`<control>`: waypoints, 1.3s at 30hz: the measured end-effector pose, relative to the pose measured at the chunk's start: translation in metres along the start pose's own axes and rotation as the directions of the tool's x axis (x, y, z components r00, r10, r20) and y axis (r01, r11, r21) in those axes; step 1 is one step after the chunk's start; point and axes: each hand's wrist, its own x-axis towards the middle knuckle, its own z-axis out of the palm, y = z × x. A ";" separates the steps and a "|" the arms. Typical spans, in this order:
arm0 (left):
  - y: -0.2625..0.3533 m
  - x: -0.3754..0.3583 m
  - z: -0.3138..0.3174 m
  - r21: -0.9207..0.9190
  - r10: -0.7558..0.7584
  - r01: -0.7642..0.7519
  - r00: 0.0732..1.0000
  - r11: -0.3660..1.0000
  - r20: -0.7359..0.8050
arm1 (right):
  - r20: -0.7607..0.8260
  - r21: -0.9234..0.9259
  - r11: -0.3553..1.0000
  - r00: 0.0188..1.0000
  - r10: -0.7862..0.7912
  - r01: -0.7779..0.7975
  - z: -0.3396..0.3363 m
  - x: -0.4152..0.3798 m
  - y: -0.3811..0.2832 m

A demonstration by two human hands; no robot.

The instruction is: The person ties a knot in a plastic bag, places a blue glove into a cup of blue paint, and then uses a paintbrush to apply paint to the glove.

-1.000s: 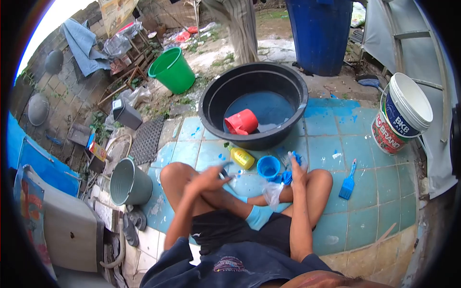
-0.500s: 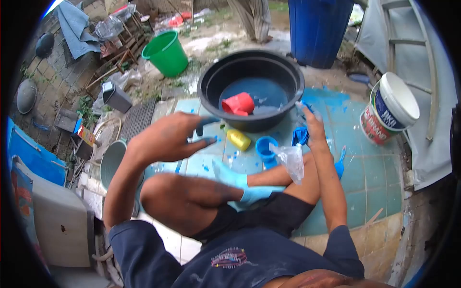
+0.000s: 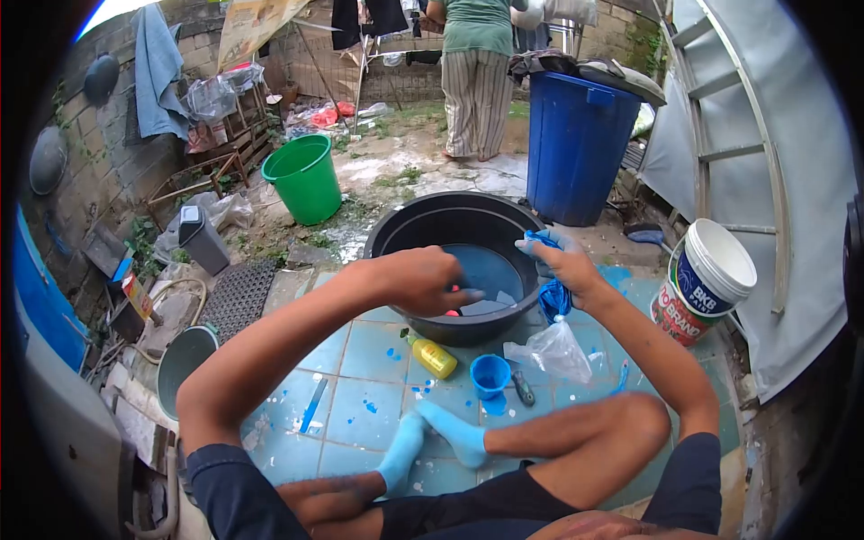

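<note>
My left hand (image 3: 425, 281), blue-stained at the fingertips, hovers over the near left side of a black tub (image 3: 382, 245). Its fingers are bent, the thumb apart from them, and nothing shows between. Dark bluish water (image 3: 490, 268) stands in the tub; my left hand mostly hides a red scoop in it. At the tub's right rim, my right hand (image 3: 569, 263) is closed on a crumpled blue cloth-like bundle (image 3: 555, 301), which hangs below the fingers. A clear plastic bag (image 3: 556, 353) is just under the bundle. Blue stains mark the right fingers too.
On the tiles are a yellow bottle (image 3: 434, 358), a blue cup (image 3: 490, 375) and a dark-handled tool (image 3: 523, 389). A paint bucket (image 3: 697, 283) stands right, a green bucket (image 3: 304, 184) and blue barrel (image 3: 576, 153) behind. A person (image 3: 475, 85) stands at the back.
The view has tilted up, showing more of the yard and the person at the back. My left hand has moved right, over the tub, its fingers more bent. My right hand still holds the blue bundle.
</note>
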 end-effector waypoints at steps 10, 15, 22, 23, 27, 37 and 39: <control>-0.066 0.126 0.092 -0.701 0.148 0.143 0.930 0.699 0.337 | -0.197 0.220 0.961 0.958 0.210 -0.165 0.019 0.057 0.077; -0.066 0.147 0.114 -0.814 0.216 0.012 0.962 0.581 0.168 | -0.388 0.187 0.933 0.849 0.359 -0.309 0.002 0.073 0.100; -0.111 0.144 0.145 -0.741 0.244 0.112 0.903 0.662 0.354 | -0.285 0.330 0.827 0.787 0.547 -0.455 0.017 0.013 0.132; -0.113 0.140 0.147 -0.781 0.262 0.105 0.907 0.616 0.329 | -0.299 0.246 0.864 0.813 0.499 -0.440 0.015 0.006 0.139; -0.111 0.133 0.159 -0.848 0.279 0.120 0.913 0.516 0.298 | -0.402 0.078 0.926 0.838 0.369 -0.370 0.019 -0.007 0.162; -0.104 0.157 0.192 -0.950 0.358 0.241 0.885 0.197 0.299 | -0.637 0.067 0.918 0.692 0.341 -0.391 0.006 -0.020 0.166; -0.105 0.163 0.190 -0.935 0.348 0.275 0.874 0.223 0.340 | -0.514 0.167 0.921 0.766 0.386 -0.353 -0.009 -0.026 0.171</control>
